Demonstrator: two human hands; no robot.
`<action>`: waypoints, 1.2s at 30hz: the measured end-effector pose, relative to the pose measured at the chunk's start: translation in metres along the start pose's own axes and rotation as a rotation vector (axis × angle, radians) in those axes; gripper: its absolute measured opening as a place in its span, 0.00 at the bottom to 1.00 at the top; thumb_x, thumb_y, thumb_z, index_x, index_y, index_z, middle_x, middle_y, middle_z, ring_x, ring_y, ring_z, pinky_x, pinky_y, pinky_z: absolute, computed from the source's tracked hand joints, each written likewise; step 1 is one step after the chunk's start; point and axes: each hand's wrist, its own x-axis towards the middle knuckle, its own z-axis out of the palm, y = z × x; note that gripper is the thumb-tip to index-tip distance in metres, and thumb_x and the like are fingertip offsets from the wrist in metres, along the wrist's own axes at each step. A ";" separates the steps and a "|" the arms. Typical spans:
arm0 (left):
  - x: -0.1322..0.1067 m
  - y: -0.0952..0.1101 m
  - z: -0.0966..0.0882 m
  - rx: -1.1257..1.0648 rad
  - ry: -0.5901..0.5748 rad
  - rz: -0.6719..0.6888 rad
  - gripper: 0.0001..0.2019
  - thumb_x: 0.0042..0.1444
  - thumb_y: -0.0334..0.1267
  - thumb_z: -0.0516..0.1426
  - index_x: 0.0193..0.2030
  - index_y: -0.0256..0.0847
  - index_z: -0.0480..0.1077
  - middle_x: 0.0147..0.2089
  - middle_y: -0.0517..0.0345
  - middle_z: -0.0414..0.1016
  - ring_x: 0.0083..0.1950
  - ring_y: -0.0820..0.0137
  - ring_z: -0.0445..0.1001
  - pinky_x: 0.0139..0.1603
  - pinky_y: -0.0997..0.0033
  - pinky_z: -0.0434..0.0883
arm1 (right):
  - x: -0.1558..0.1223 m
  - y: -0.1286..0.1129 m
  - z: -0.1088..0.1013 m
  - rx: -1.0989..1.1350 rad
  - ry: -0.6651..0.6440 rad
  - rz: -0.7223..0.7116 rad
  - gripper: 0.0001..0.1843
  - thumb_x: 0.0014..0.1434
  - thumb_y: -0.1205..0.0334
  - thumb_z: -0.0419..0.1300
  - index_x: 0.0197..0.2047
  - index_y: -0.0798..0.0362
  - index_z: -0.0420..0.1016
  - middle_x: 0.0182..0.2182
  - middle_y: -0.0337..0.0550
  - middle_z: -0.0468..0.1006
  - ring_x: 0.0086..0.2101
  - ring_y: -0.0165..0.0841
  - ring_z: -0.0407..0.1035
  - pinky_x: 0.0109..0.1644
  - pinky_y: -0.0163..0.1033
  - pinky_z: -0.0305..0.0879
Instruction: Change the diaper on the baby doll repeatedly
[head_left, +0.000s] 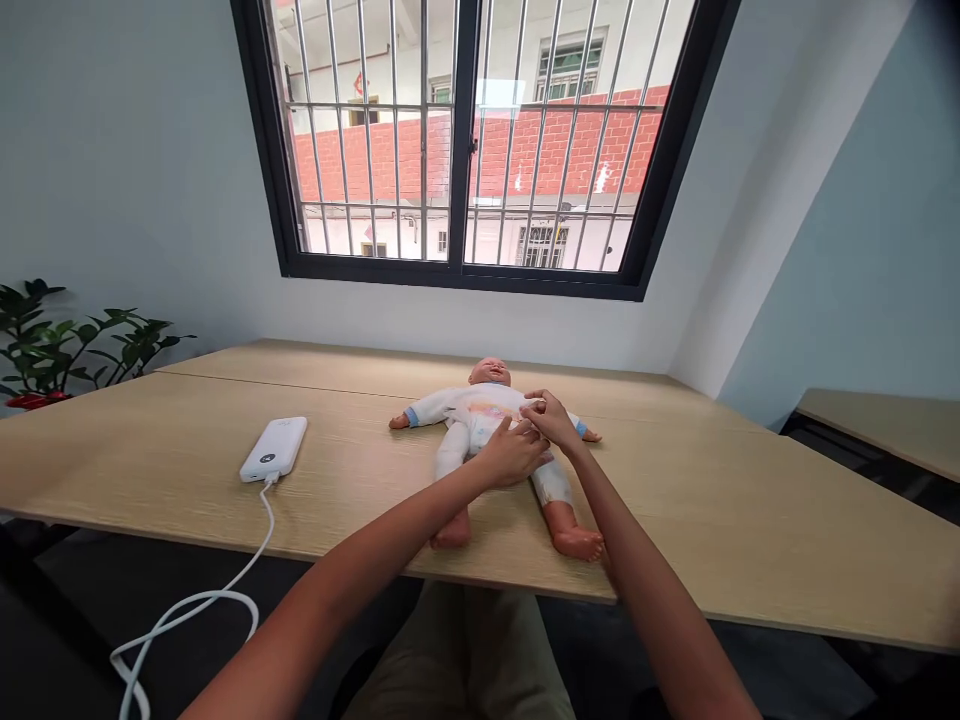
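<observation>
A baby doll [491, 408] lies on its back on the table, head toward the window and legs toward me. It wears a white outfit with blue cuffs and a coloured print on the chest; its feet are bare. My left hand [516, 455] rests over the doll's hip with its fingers curled in. Just above and to the right, my right hand [551, 417] pinches at the side of the doll's waist, its fingertips close to those of my left. What lies between the fingers of either hand is too small and partly hidden to make out.
On the left of the wooden table [360, 480] lies a white power bank [276, 449] with a white cable [268, 515] hanging over the front edge. A potted plant [67, 345] stands at far left. Behind the table is a barred window [457, 150].
</observation>
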 end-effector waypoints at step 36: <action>-0.030 -0.110 -0.004 -0.767 0.478 -0.799 0.03 0.56 0.30 0.52 0.33 0.40 0.65 0.35 0.58 0.74 0.38 0.70 0.72 0.42 0.72 0.69 | -0.004 0.010 0.018 -0.008 -0.119 -0.219 0.16 0.51 0.61 0.57 0.44 0.53 0.75 0.47 0.47 0.79 0.47 0.34 0.73 0.50 0.39 0.68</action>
